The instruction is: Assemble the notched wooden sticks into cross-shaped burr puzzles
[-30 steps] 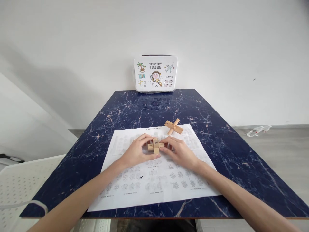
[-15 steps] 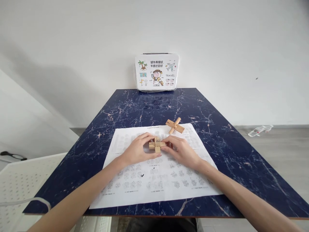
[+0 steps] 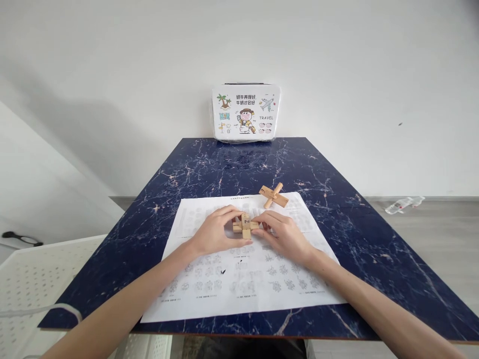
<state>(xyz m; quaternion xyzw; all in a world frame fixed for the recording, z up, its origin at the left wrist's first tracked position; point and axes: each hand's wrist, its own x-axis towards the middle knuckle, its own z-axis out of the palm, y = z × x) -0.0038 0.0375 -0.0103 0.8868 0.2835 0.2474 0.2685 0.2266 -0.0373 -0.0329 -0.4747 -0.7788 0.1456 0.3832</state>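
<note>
A cross-shaped wooden interlocking puzzle [image 3: 246, 230], marked with a dark figure like a 2, is held between my hands above the printed sheet. My left hand [image 3: 219, 230] curves round its left side, thumb at the near end and fingers at the far end. On the right, the fingertips of my right hand [image 3: 281, 233] pinch its right arm. Some fingers are hidden behind the wood. Beyond my right hand, a second group of crossed wooden puzzle pieces [image 3: 274, 195], marked like a 3, lies across the sheet's far edge.
The white sheet [image 3: 299, 295] of printed diagrams lies on a dark blue marble-patterned table [image 3: 209, 169]. A white illustrated case [image 3: 246, 113] leans on the wall at the back. A perforated white chair [image 3: 45, 264] stands left; a plastic bottle [image 3: 402, 204] lies on the floor at right.
The whole view has shifted slightly. Both hands keep their hold on the puzzle, with little visible movement.
</note>
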